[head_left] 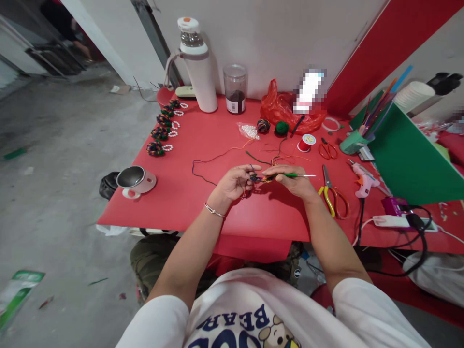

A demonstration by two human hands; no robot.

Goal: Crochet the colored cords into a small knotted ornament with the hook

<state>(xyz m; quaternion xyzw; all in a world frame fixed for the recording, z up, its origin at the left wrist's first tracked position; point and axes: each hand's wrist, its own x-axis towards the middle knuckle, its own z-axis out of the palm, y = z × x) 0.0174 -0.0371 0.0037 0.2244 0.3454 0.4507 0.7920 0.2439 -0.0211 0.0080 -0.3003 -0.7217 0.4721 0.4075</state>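
Above the red table, my left hand (234, 183) pinches a small piece of dark multicoloured crochet work (256, 179). My right hand (293, 181) is closed around a crochet hook (291, 175) with a green handle, its tip at the crochet work. A strand of multicoloured yarn (203, 161) runs from the left hand in a loop across the table. Beyond the hands lie a dark multicoloured yarn ball (263, 126), a green yarn ball (282, 128) and a bag of white beads (249, 131). The fingers partly hide the crochet work.
Several yarn pieces with bead loops (162, 132) line the left edge, near a mug (136, 180). A tall white bottle (201, 72) and a clear jar (235, 89) stand at the back. Scissors (337, 198), a glue gun (363, 180) and a power strip (393, 221) lie right.
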